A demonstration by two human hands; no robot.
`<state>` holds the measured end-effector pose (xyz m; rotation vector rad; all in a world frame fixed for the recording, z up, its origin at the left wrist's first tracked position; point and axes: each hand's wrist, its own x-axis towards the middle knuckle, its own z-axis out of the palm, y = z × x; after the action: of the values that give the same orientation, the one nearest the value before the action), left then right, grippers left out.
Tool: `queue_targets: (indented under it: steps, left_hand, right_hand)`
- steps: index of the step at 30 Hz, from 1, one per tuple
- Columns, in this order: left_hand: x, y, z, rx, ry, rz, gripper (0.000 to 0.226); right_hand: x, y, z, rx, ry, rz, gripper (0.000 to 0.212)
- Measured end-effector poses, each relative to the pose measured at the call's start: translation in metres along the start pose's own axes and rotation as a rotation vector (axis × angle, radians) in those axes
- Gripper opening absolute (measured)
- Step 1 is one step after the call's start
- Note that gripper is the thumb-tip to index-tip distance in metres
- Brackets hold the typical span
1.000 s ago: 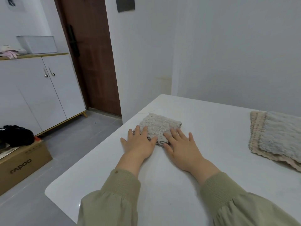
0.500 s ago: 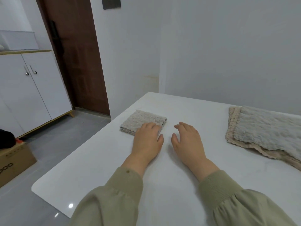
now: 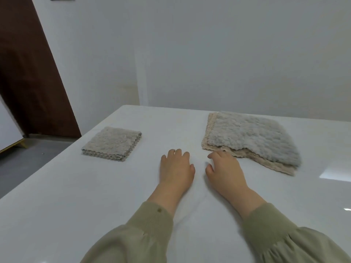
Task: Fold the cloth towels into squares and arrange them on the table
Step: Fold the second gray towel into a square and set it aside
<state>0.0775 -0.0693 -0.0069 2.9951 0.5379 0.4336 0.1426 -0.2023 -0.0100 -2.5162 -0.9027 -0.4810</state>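
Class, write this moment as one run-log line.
left hand: open, holds nothing | right hand: open, beside unfolded towel stack | folded towel: square, lying apart on table | step: one folded, stack waiting

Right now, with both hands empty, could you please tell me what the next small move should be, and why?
Probably ease the right hand forward to pinch the near edge of the grey towel, lying unfolded on the beige towel. The folded towel sits finished at the left, both hands are empty, and the right hand is nearest that stack.
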Motion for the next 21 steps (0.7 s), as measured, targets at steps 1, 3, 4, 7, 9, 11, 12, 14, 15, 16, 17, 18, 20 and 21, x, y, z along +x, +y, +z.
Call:
queue_targets:
  steps: [1,3,4,7,9,11,12,14,15,16,17,18,20,21]
  left_hand:
    - [0.002,0.005,0.002,0.012,-0.016,0.010,0.039]
    - [0.006,0.011,0.007,0.011,-0.079,0.023,0.043]
    - [0.008,0.012,0.009,-0.006,-0.127,0.021,0.046]
    - [0.012,0.010,0.014,-0.053,-0.246,0.008,0.056]
    - [0.012,0.007,0.016,-0.054,-0.263,0.014,0.058]
    - [0.011,0.006,0.015,-0.053,-0.261,0.017,0.059]
    - [0.011,0.007,0.016,-0.054,-0.257,0.015,0.059]
    - [0.012,0.007,0.016,-0.063,-0.244,0.008,0.058]
    - [0.012,0.007,0.016,-0.067,-0.238,0.006,0.058]
    - [0.012,0.007,0.016,-0.069,-0.233,0.005,0.058]
    - [0.013,0.007,0.016,-0.068,-0.229,0.004,0.057]
    - [0.013,0.007,0.017,-0.069,-0.225,0.004,0.057]
    - [0.013,0.007,0.017,-0.076,-0.214,0.003,0.057]
    - [0.014,0.007,0.018,-0.079,-0.209,0.002,0.057]
  right_hand:
    - [-0.001,0.009,-0.003,-0.003,0.017,0.022,0.028]
    - [0.001,0.023,-0.006,-0.007,0.067,0.069,0.023]
    - [0.004,0.030,-0.006,-0.001,0.100,0.094,0.022]
    - [0.018,0.042,-0.003,0.015,0.208,0.139,0.019]
    - [0.026,0.047,0.001,-0.003,0.282,0.114,0.015]
    - [0.032,0.050,0.005,-0.027,0.318,0.106,0.015]
    - [0.035,0.051,0.006,-0.034,0.328,0.111,0.016]
    - [0.041,0.051,0.010,-0.038,0.341,0.131,0.017]
    - [0.044,0.051,0.011,-0.041,0.339,0.137,0.016]
    - [0.046,0.051,0.013,-0.048,0.332,0.141,0.015]
    - [0.049,0.050,0.014,-0.057,0.320,0.149,0.014]
    - [0.051,0.050,0.016,-0.069,0.306,0.158,0.014]
    - [0.055,0.051,0.017,-0.092,0.273,0.181,0.016]
    - [0.057,0.052,0.018,-0.099,0.263,0.199,0.017]
